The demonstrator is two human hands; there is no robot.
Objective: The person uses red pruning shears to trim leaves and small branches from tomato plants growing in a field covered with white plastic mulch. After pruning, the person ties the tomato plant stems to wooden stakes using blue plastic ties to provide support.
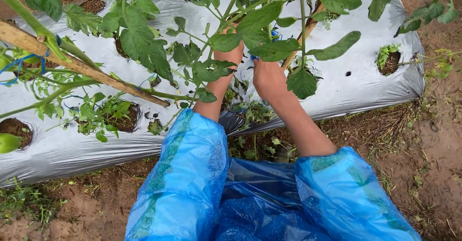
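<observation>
Both hands reach into the tomato plant (144, 44): I see my left hand (228, 53) and right hand (267, 75) at a blue tie (274, 33) beside the stake (308, 27). Leaves hide the fingers, so I cannot tell their grip. Tying looks unfinished.

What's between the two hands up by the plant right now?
In the head view, leafy green stems hang between the left hand and right hand, with a blue tie just above.

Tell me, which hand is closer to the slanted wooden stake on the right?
The right hand. It sits just beside the wooden stake, among the leaves. The left hand is farther off, on the other side of the right hand.
</observation>
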